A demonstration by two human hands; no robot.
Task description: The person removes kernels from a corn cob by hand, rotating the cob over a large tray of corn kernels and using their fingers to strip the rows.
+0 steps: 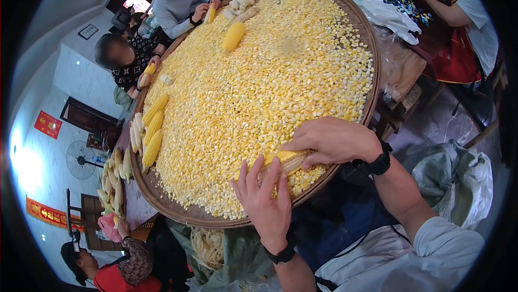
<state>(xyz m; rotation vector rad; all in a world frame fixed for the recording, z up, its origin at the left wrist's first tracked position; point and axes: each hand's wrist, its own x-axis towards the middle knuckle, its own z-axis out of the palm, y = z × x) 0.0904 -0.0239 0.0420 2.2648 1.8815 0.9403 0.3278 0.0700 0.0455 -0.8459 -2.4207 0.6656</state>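
Note:
A partly shelled corn cob (292, 161) lies across both my hands, low over loose kernels at the near edge of a big round tray (370, 100). My right hand (337, 142) grips its right end, with thumb and fingers pressed onto it. My left hand (264, 197) is on its left end, fingers laid over the cob and somewhat apart; the thumb's contact is hard to make out. Bare pale rows show on the cob between the hands, beside yellow kernels. Loose corn kernels (253, 98) cover most of the tray.
Full yellow cobs (153, 130) and stripped cobs (135, 133) rest along the left rim. Another full cob (233, 36) and stripped cobs (243, 2) lie at the far side. Two people (181, 9) hold cobs across the tray. A sack (453, 181) stands at right.

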